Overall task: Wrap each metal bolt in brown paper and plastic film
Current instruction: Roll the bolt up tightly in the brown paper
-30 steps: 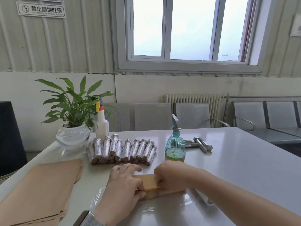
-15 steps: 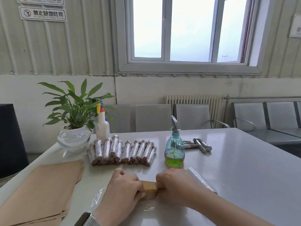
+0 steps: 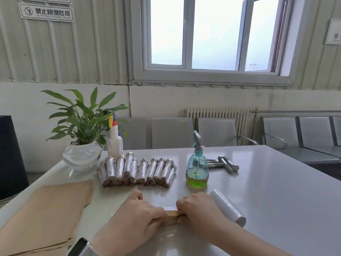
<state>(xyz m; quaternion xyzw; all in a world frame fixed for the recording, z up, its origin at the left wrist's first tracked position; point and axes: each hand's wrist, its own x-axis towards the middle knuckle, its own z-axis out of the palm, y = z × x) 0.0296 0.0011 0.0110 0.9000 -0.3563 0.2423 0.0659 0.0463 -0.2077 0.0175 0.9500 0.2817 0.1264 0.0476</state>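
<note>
My left hand point(image 3: 137, 217) and my right hand point(image 3: 198, 209) both press down on one paper-wrapped bolt point(image 3: 172, 215) lying crosswise at the near edge of the grey table point(image 3: 276, 191). My fingers are curled and clamped over its two ends, so only a short brown stretch shows between them, with a strip of plastic film point(image 3: 168, 208) glinting along its top. More clear film lies flat on the table under and in front of the bundle. The film roll point(image 3: 227, 207) rests just beside my right wrist. Farther back a row of finished wrapped bolts point(image 3: 137, 169) lies side by side, with a stack of brown paper sheets point(image 3: 46, 215) to their left. A green spray bottle point(image 3: 197, 168) stands to the right of the row, and bare metal bolts point(image 3: 224, 163) lie behind it.
</note>
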